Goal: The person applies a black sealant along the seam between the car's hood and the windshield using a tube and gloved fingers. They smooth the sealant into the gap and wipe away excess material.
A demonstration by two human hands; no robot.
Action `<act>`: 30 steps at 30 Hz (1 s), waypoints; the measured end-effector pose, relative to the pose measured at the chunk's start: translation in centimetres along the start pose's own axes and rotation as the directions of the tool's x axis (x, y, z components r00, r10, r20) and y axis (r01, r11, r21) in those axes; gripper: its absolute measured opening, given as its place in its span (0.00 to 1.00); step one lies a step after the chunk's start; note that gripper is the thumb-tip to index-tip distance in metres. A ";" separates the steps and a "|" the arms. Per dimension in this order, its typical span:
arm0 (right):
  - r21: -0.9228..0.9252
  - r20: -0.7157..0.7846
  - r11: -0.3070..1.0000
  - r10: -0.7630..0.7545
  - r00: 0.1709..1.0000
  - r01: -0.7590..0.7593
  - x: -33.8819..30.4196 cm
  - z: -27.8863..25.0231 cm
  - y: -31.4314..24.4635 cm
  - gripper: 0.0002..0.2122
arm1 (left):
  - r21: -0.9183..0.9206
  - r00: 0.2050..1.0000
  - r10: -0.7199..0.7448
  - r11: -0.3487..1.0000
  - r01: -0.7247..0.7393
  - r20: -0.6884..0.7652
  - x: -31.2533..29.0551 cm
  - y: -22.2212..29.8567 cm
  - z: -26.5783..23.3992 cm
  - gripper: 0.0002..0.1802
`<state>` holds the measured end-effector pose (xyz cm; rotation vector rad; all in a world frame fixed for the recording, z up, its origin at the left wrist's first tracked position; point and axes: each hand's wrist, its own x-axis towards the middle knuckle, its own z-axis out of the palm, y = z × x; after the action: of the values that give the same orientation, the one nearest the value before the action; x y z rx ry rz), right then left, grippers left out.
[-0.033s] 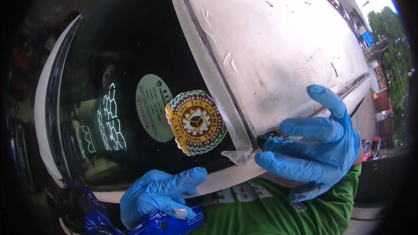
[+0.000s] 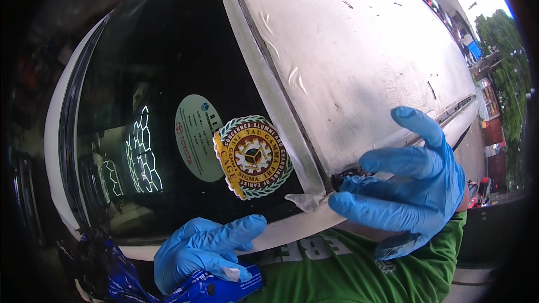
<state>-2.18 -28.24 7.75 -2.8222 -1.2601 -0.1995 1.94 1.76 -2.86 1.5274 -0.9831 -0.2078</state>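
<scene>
My right hand (image 2: 412, 182), in a blue glove, is spread at the lower right corner of a pale car roof (image 2: 359, 67). One finger reaches toward a dark, rough gap (image 2: 348, 178) at that corner; whether it touches is unclear. Beside another fingertip, a flap of translucent film (image 2: 306, 202) sticks out over the glass. My left hand (image 2: 202, 252), also blue-gloved, is closed with its index finger stretched along the pale lower body edge. Under its curled fingers is a blue printed plastic packet (image 2: 224, 287). A small whitish scrap (image 2: 231, 273) shows at those fingers.
Dark window glass (image 2: 185, 62) carries a round emblem sticker (image 2: 254, 157) and a pale oval sticker (image 2: 193, 134). A dark seam (image 2: 275, 73) divides glass frame from roof. Crumpled blue plastic (image 2: 120, 272) lies lower left. My green shirt (image 2: 348, 269) is close below; trees (image 2: 505, 62) stand far right.
</scene>
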 end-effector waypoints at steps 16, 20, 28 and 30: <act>0.290 -0.026 0.955 -0.050 0.998 0.055 -2.0 3.8 10.9 0.36 | 0.006 0.994 0.104 0.995 -0.105 0.012 -0.8 2.3 0.2 0.23; 0.240 0.057 0.971 -0.033 0.998 0.018 -2.4 6.1 13.9 0.41 | 0.013 0.989 0.151 0.988 -0.151 0.009 0.5 1.9 1.6 0.23; 0.450 -0.106 0.854 -0.239 0.965 0.261 -3.7 2.8 8.5 0.54 | 0.207 0.986 0.098 0.976 -0.068 -0.138 1.4 2.2 5.0 0.22; 0.528 -0.117 0.777 -0.332 0.936 0.342 -1.9 1.0 7.1 0.57 | 0.325 0.991 0.100 0.943 -0.067 -0.087 1.3 2.3 4.5 0.23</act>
<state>1.99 -34.31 6.59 -2.1005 -1.5213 0.1133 -1.20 -2.17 -1.38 1.7689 -1.0333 0.0969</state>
